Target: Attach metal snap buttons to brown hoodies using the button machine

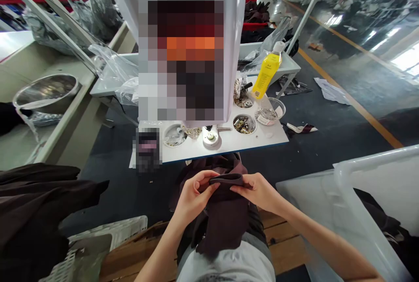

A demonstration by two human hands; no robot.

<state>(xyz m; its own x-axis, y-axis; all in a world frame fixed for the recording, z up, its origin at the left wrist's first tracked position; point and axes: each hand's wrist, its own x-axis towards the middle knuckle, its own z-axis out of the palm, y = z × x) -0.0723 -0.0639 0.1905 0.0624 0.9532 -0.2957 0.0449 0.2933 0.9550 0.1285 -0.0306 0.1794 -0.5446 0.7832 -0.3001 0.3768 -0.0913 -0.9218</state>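
Fabric point(225, 221) pinched by left hand point(193, 195), right hand point(259, 191), machine point(234, 33) front pixelated

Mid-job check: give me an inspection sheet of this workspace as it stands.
Surface: white table under the machine.
Job's things: dark garment, folded edge raised over the lap.
Clutter: parts dishes and yellow bottle on the table.
Grips: left hand and right hand both pinch the garment's edge.
Cables: nothing seen.
Surroundings: clear bin on the right; basket, dark cloth and steel bowl on the left.
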